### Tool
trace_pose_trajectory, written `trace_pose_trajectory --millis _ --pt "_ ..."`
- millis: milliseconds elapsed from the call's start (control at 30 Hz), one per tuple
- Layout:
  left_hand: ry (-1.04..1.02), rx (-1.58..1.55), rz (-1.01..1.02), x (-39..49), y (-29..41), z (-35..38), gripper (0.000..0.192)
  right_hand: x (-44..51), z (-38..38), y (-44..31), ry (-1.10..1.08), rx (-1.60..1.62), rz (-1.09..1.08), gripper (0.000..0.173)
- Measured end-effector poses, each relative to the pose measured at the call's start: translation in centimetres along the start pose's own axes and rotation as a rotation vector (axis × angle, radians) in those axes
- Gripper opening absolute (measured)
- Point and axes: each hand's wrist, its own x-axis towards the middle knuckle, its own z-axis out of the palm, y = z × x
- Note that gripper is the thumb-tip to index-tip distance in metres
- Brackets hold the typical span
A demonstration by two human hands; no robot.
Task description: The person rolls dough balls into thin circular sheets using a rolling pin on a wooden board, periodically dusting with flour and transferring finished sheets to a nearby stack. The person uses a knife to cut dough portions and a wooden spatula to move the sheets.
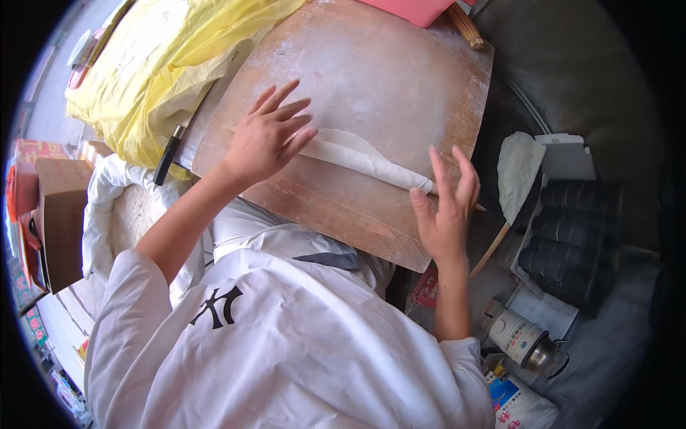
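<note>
A thin sheet of pale dough lies rolled around a slim wooden rolling pin, whose pointed tip shows past my right hand. Below them is a floured wooden board. My left hand is over the left end of the roll, palm down with its fingers spread, and hides that end. Near the roll's right end, my right hand has its fingers apart. Neither hand is closed around anything; whether they touch the roll or pin cannot be told.
A black-handled knife lies left of the board by yellow plastic sheeting. A pink container and bundled sticks are at the far edge. On the right are a long-handled, flour-coated paddle and black cylinders.
</note>
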Motion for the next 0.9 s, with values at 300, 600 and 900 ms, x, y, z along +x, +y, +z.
trace_pose_trajectory --millis 300,600,900 --pt "-0.175 -0.218 0.06 -3.7 4.0 2.5 0.081 -1.7 8.2 -4.9 -0.285 -0.116 0.054 0.059" --pt "0.157 -0.078 -0.501 21.5 -13.7 4.9 0.061 27.0 8.4 17.3 -0.241 -0.394 0.551 0.07" --pt "0.166 -0.148 -0.192 -2.0 -3.4 2.8 0.048 1.9 3.9 10.9 -0.01 -0.264 0.077 0.061"
